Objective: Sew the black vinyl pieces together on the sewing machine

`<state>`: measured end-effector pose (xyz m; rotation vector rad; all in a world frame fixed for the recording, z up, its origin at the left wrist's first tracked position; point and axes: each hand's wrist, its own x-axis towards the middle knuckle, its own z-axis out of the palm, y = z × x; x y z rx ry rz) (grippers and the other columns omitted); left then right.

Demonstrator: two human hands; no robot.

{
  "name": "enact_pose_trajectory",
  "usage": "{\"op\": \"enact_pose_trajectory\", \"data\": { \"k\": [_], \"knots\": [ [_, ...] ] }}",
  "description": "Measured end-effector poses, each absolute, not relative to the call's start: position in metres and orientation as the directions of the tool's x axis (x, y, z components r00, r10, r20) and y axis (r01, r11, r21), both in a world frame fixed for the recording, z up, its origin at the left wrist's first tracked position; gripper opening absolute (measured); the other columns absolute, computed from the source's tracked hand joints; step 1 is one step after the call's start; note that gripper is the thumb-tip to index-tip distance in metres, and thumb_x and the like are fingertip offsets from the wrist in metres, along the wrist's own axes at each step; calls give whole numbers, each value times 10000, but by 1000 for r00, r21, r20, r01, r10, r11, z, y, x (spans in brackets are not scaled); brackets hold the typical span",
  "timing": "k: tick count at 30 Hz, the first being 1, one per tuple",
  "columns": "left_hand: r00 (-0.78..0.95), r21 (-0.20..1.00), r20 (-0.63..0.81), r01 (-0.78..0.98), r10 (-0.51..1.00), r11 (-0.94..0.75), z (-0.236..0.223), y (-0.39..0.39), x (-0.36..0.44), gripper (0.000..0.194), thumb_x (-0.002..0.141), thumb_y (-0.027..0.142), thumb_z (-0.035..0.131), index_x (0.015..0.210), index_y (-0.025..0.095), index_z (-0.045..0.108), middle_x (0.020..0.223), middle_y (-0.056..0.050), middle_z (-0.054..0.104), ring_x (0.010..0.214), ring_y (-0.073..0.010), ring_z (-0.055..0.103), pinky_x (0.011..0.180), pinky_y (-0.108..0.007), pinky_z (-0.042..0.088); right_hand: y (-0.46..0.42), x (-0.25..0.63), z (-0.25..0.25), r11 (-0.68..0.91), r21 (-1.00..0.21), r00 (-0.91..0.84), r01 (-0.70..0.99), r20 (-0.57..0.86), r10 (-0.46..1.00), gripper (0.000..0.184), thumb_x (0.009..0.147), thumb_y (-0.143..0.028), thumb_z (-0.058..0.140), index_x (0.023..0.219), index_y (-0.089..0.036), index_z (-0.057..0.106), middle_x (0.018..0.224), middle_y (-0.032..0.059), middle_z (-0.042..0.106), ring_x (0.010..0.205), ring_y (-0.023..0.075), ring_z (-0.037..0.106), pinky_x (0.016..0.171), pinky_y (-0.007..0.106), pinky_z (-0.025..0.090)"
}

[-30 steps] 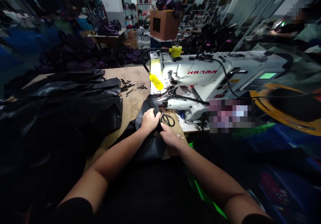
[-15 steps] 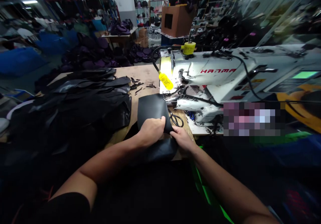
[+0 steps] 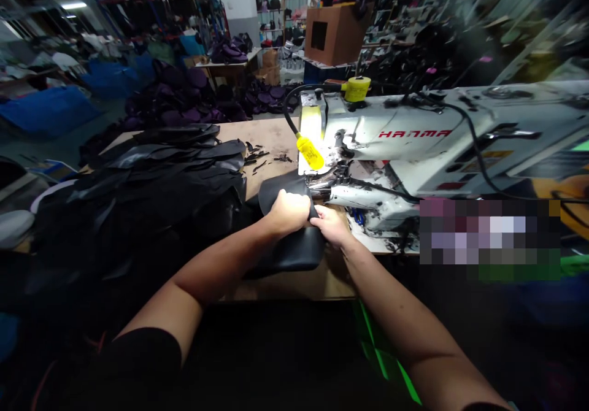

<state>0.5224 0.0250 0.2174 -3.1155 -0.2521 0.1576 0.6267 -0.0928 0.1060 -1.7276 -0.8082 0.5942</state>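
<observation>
My left hand is closed in a fist on a black leather piece, gripping its upper fold just left of the sewing machine's needle area. My right hand pinches the same piece right beside it, fingers closed on its edge. The piece hangs over the front of the wooden table between my forearms. The white HANMA sewing machine stands to the right, lit by a yellow lamp.
A big heap of black leather cut pieces fills the table's left half. Small black scraps lie behind my hands. A yellow thread spool sits atop the machine. Purple pieces, a brown box and shelves stand behind.
Both hands have moved up and toward the machine's needle area with the black piece, which is now bunched in my left fist. The scissors by my right hand are no longer visible.
</observation>
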Motion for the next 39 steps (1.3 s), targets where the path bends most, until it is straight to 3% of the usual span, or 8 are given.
{"op": "enact_pose_trajectory", "data": {
  "k": [10,14,17,19,24,27,34,39],
  "knots": [
    [979,256,0,198,205,-946,196,40,526,314,999,264,506,1226,132,677,1177,-151,752,1090,-281,698,944,-377,485,-56,649,123,-58,-992,633,114,27,773,146,628,-242,569,754,-207,634,808,26,728,795,215,627,833,353,538],
    [929,547,-287,358,232,-757,190,63,493,411,1012,523,488,958,188,720,1000,-72,768,894,-231,698,775,-306,506,-57,647,127,-106,-988,638,116,-8,770,240,683,-250,580,877,-194,709,909,35,764,889,232,665,881,363,543],
    [870,675,-493,381,-2,-632,197,76,472,341,938,520,602,925,202,725,933,-23,763,859,-209,698,706,-260,498,-59,645,132,-130,-977,617,169,1,787,218,750,-260,580,908,-189,713,946,44,771,923,229,672,868,343,545],
    [888,671,-453,278,-83,-687,205,70,463,228,912,423,650,942,210,723,923,-12,763,867,-205,707,728,-250,503,-60,645,135,-177,-949,602,261,17,798,170,805,-261,557,862,-185,698,926,52,764,891,219,666,833,319,534],
    [949,166,-310,116,60,-979,217,15,447,260,1000,361,529,1012,181,716,944,-131,770,847,-291,739,760,-362,533,-69,638,149,-470,-702,625,536,-45,779,150,820,-164,523,810,-202,668,911,99,755,839,251,674,780,327,497],
    [948,61,-301,128,104,-990,215,-4,441,288,1020,234,430,1067,170,707,964,-142,768,847,-303,746,724,-378,539,-78,629,156,-533,-570,629,625,-37,776,224,800,-138,555,941,-191,720,1002,138,772,943,305,696,863,362,509],
    [965,258,-237,-52,-116,-965,176,4,427,173,999,332,599,991,184,688,970,-98,741,911,-262,700,848,-384,539,-91,621,148,-581,-533,710,615,53,702,513,859,-91,502,1323,-123,717,1340,166,721,1256,323,649,1136,415,447],
    [890,660,130,-407,-438,-632,178,-1,406,129,945,279,696,854,188,696,1130,-107,691,1078,-235,651,957,-352,542,-91,620,144,-511,-756,736,408,-60,675,445,798,-127,556,1184,-158,775,1193,112,780,1113,274,710,1043,369,519]
  ]
}}
